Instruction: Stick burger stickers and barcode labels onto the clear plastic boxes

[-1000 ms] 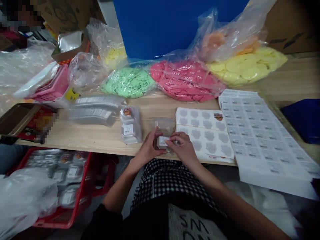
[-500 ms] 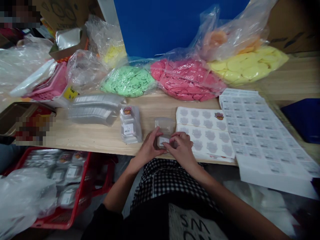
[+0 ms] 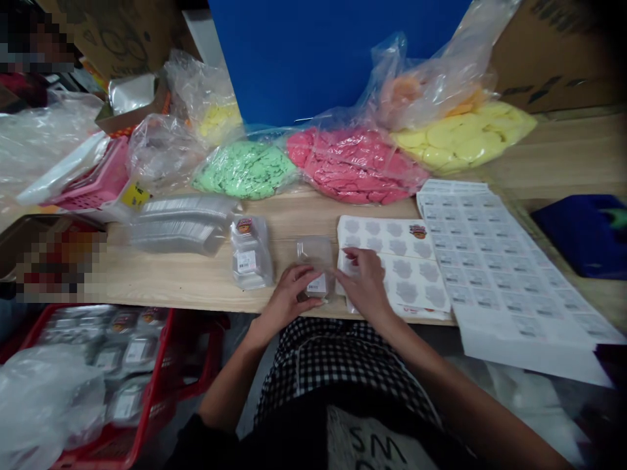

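A clear plastic clamshell box (image 3: 313, 251) lies unfolded on the table in front of me, with a white barcode label (image 3: 317, 285) on its nearer half. My left hand (image 3: 289, 294) grips that half from the left, fingers on top and thumb at the near edge. My right hand (image 3: 365, 281) has lifted off the label. Its thumb and fingers are apart, the thumb by the box's right edge, the index finger over a sheet of round character stickers (image 3: 404, 261). To the left lies another clear box (image 3: 249, 254) bearing a barcode label and a character sticker.
Barcode label sheets (image 3: 480, 241) fan out on the right, beside a dark blue tray (image 3: 582, 235). Nested clear boxes (image 3: 176, 225) lie left. Bags of green (image 3: 245, 170), pink (image 3: 357, 163) and yellow pieces (image 3: 465, 137) line the back. A red crate (image 3: 157, 378) of boxes stands below left.
My right hand has come off the label and moved a little right, its fingers spreading. My left hand still holds the box. The camera view has shifted slightly.
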Action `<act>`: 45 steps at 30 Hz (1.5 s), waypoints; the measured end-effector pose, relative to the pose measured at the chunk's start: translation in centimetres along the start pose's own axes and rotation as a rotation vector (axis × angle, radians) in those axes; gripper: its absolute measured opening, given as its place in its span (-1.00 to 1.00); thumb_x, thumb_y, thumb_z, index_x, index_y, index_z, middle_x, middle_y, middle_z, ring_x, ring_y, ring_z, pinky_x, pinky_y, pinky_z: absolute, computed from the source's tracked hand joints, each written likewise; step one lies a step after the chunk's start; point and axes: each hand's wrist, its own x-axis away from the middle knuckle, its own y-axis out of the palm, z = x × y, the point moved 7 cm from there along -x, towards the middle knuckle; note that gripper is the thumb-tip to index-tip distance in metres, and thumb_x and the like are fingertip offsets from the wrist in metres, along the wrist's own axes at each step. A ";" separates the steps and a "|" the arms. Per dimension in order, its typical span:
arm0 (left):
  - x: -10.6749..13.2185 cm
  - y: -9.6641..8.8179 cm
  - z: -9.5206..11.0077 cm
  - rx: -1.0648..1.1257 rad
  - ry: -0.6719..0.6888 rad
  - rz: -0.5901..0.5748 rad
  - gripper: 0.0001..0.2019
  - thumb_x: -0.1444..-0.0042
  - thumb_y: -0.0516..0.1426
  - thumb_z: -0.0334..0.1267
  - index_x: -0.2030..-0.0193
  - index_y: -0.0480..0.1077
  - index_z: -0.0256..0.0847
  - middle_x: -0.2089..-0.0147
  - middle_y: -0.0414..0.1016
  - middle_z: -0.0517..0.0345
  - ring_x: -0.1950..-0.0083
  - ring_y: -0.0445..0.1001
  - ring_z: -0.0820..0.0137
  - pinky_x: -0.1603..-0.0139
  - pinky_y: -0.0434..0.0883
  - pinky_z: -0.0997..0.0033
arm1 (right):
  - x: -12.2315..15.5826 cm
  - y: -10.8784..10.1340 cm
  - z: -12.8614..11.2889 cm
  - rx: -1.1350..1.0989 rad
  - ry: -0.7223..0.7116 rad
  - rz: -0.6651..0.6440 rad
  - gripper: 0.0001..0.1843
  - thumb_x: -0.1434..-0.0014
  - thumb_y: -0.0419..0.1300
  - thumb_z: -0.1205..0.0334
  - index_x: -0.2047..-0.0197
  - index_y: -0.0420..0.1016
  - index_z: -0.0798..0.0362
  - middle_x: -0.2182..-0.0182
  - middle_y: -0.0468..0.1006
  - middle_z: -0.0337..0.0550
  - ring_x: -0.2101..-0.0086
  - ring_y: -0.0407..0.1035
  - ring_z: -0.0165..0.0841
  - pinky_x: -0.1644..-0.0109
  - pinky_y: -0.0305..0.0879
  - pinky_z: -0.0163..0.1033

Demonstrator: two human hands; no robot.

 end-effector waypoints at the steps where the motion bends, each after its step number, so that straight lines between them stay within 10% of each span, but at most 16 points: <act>1: 0.0 0.0 0.1 -0.029 0.018 -0.014 -0.49 -0.07 0.19 -0.17 -0.18 0.23 0.04 -0.18 0.21 0.03 -0.21 0.17 0.21 -0.21 0.21 0.07 | -0.7 -1.1 0.9 0.008 -0.002 0.032 -0.69 -0.11 0.10 0.05 0.13 0.37 0.03 0.20 0.40 -0.01 0.19 0.28 -0.17 0.11 0.18 -0.02; 7: 0.2 0.5 0.4 -0.245 0.069 -0.058 -0.66 -0.19 0.05 -0.21 -0.12 0.32 0.06 -0.23 0.13 0.04 -0.25 0.12 0.18 -0.21 0.23 0.00 | -5.7 -7.1 9.0 0.192 0.081 0.142 -0.76 -0.14 0.02 0.21 0.31 0.48 0.11 0.36 0.42 -0.05 0.30 0.30 -0.26 0.14 0.21 -0.13; 13: 0.3 0.8 0.8 -0.394 0.096 -0.011 -0.66 -0.20 0.04 -0.23 -0.12 0.31 0.07 -0.25 0.11 0.02 -0.23 0.16 0.14 -0.14 0.30 -0.05 | -9.3 -7.6 13.4 0.391 0.168 0.031 -0.72 -0.11 0.00 0.32 0.34 0.54 0.16 0.40 0.44 -0.01 0.31 0.29 -0.25 0.17 0.18 -0.18; 45: 0.3 0.9 0.6 -0.344 0.064 -0.021 -0.66 -0.20 0.04 -0.27 -0.12 0.31 0.04 -0.26 0.11 0.05 -0.26 0.11 0.20 -0.18 0.27 0.00 | -12.2 -7.2 16.8 0.463 0.336 -0.147 -0.87 -0.06 0.16 0.29 0.44 0.49 0.13 0.44 0.55 -0.09 0.41 0.37 -0.35 0.39 0.11 -0.32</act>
